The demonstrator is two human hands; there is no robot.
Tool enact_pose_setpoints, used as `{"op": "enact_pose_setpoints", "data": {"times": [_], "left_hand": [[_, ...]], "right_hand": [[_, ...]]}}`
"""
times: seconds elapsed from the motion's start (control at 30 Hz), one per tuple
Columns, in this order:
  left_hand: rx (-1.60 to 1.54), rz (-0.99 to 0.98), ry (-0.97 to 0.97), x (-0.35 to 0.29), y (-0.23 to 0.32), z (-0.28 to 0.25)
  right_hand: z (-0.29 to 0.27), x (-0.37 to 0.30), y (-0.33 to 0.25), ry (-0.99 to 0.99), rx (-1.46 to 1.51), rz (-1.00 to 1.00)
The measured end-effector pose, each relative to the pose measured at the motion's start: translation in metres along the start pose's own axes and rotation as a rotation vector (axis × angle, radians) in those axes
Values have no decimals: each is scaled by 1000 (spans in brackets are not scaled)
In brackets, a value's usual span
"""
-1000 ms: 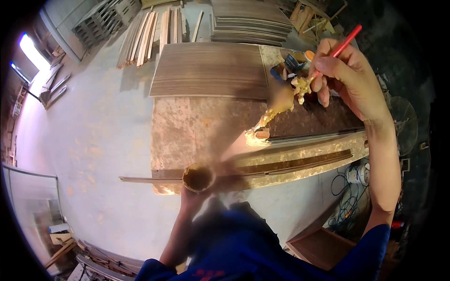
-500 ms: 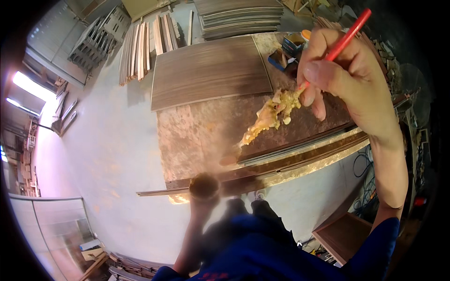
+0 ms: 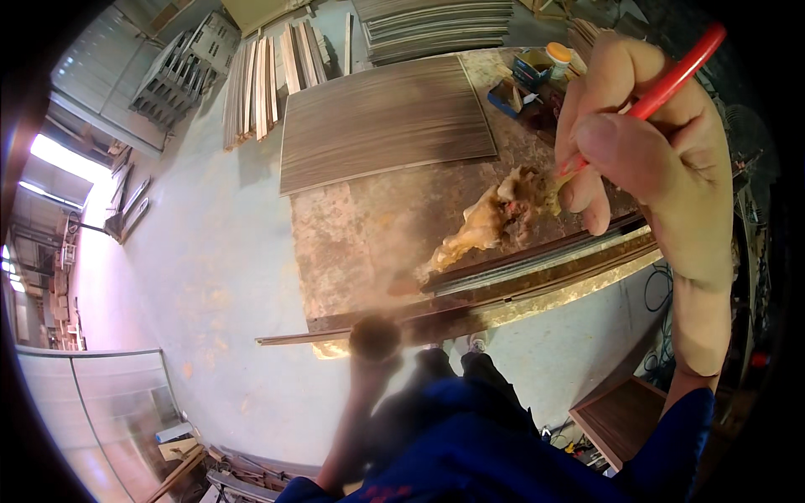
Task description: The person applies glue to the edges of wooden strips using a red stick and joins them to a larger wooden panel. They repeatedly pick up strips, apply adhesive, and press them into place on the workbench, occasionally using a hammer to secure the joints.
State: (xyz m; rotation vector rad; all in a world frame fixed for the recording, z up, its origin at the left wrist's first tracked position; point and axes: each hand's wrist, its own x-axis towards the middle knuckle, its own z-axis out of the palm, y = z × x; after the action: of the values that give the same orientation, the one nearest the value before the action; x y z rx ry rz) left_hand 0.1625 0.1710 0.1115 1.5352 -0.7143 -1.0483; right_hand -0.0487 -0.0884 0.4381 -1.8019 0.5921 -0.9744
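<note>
My right hand (image 3: 646, 159), raised close at the right, pinches a brush by its slim red handle (image 3: 677, 74). The brush's lower end (image 3: 482, 222) is thickly caked with yellow-brown, lumpy hardened glue and points down to the left over the worktable (image 3: 344, 226). Below it, along the table's near edge, lie long thin wood strips (image 3: 537, 270). Low in the middle, my left hand (image 3: 371, 373) is closed around a round brown cup-like container (image 3: 375, 337); both are blurred, and its contents cannot be made out.
A brown wood-grain panel (image 3: 386, 121) lies across the table's far half. Beside it are a blue box (image 3: 507, 99) and a white jar with an orange lid (image 3: 558, 57). Stacked panels (image 3: 436, 29) and bundled strips (image 3: 251, 88) stand beyond. A framed panel (image 3: 620, 419) leans lower right.
My right hand and the brush have shifted slightly right, and the caked end has turned to show another side. The small box and jar are less covered. My left hand keeps its hold.
</note>
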Motion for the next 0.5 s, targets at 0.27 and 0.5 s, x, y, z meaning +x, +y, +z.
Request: {"op": "enact_pose_setpoints", "data": {"times": [0.27,0.5], "left_hand": [[146,-53,-88,-18,-20,-4],[-1,73,-239,-50,71,117]], "right_hand": [[-11,-18,-5,1,7,-75],[-66,-176,-18,38,-199,33]]}}
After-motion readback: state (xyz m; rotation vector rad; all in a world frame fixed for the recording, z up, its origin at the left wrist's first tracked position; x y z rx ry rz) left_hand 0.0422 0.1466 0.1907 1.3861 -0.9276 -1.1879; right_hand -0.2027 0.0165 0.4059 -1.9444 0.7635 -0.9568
